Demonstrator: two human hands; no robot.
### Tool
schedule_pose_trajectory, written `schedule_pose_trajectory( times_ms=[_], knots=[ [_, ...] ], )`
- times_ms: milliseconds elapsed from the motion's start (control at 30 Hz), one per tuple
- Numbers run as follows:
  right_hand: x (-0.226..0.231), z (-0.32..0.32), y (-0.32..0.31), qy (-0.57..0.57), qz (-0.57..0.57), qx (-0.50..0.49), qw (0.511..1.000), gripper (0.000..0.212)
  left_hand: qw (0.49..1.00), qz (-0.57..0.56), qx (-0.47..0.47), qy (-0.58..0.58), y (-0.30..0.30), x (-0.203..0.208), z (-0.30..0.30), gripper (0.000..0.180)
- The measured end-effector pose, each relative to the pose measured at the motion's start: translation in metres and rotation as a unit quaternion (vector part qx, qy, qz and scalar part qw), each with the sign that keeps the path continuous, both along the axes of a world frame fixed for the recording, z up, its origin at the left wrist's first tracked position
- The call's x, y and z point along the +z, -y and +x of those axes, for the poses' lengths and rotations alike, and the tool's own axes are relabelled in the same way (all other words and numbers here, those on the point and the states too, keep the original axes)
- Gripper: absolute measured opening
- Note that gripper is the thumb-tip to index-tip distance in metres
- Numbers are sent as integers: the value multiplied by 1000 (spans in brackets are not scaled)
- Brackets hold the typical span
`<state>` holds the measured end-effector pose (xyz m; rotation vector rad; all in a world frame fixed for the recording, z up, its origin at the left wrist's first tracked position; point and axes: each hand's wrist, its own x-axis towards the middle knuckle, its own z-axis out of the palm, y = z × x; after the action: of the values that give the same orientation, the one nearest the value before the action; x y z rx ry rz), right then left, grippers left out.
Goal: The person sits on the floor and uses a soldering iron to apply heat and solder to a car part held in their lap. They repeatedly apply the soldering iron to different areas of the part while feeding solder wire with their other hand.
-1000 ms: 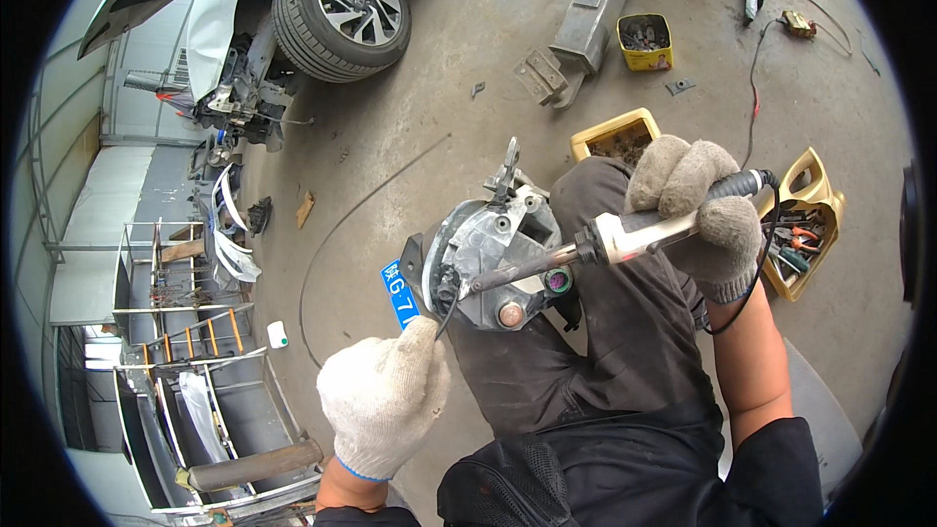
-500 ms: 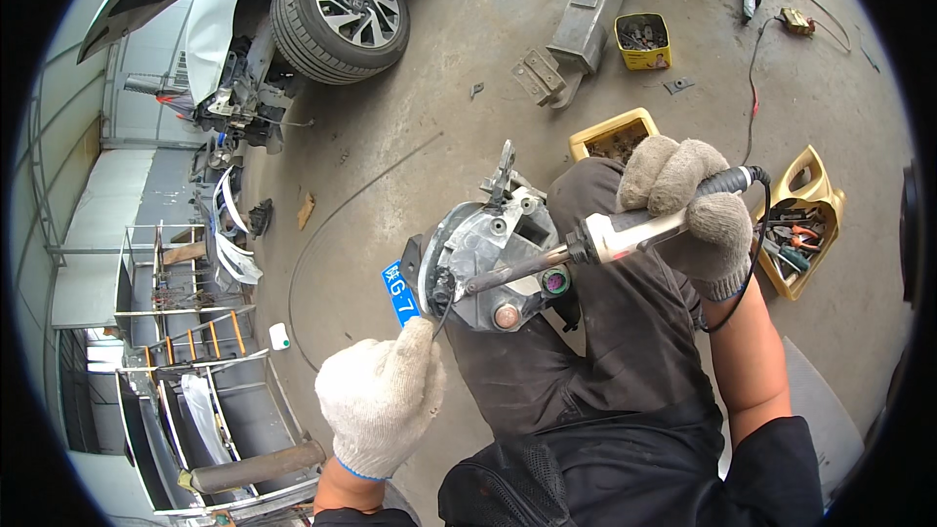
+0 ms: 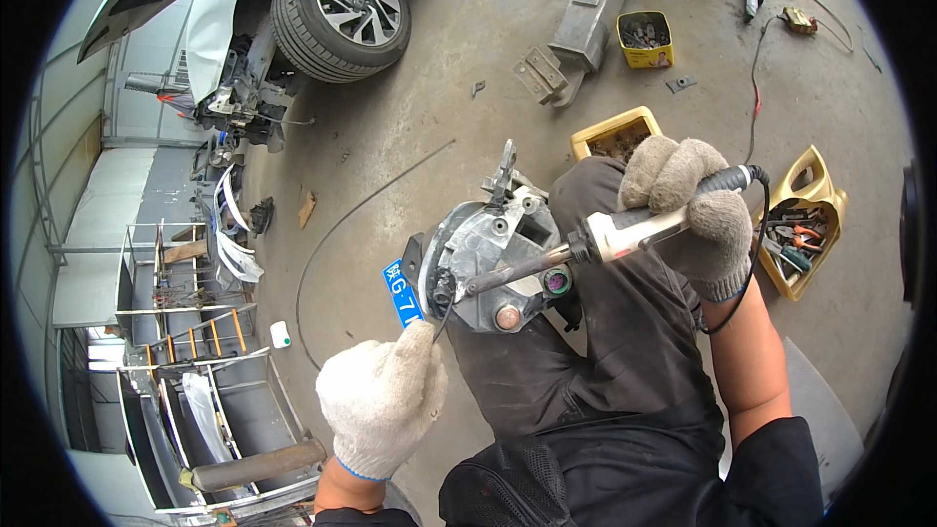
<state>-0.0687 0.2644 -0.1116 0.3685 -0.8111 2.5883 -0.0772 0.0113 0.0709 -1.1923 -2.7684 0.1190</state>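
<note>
A grey plastic lamp housing (image 3: pixel 488 254) rests on my knee, its rounded rim toward the left. My gloved right hand (image 3: pixel 688 205) is wrapped around the handle of a hot air welding gun (image 3: pixel 625 234). The gun's metal nozzle tip is at the housing's lower left edge, beside a dark, rough patch (image 3: pixel 444 288). Between thumb and fingers my gloved left hand (image 3: pixel 381 395) pinches a thin black welding rod (image 3: pixel 337 210). One end of it points up to that patch by the nozzle; the long rest curves over the floor at left.
A blue number plate (image 3: pixel 401 293) lies beyond the housing. At right stand a cut-open yellow jug of pliers and tools (image 3: pixel 825 203), a cut yellow container (image 3: pixel 586 141) and a yellow tub (image 3: pixel 649 58). A car wheel (image 3: pixel 342 15), lift arm (image 3: pixel 586 34) and metal racks (image 3: pixel 195 361) surround the floor.
The welding rod's free far end has shifted slightly right and down. The hands, the gun and the housing are almost still.
</note>
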Motion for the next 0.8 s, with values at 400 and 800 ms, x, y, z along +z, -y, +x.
schedule_pose_trajectory(
  times_ms=[400, 800],
  knots=[
    [-4, 2, -6, -14, -34, 10, 999, 28, 1000, -4, 29, 2, -3, 1, 1, 24],
    [-5, -1, -1, -31, -10, -5, 999, 30, 999, 16, 42, 20, -2, -1, 3, 21]
  ],
)
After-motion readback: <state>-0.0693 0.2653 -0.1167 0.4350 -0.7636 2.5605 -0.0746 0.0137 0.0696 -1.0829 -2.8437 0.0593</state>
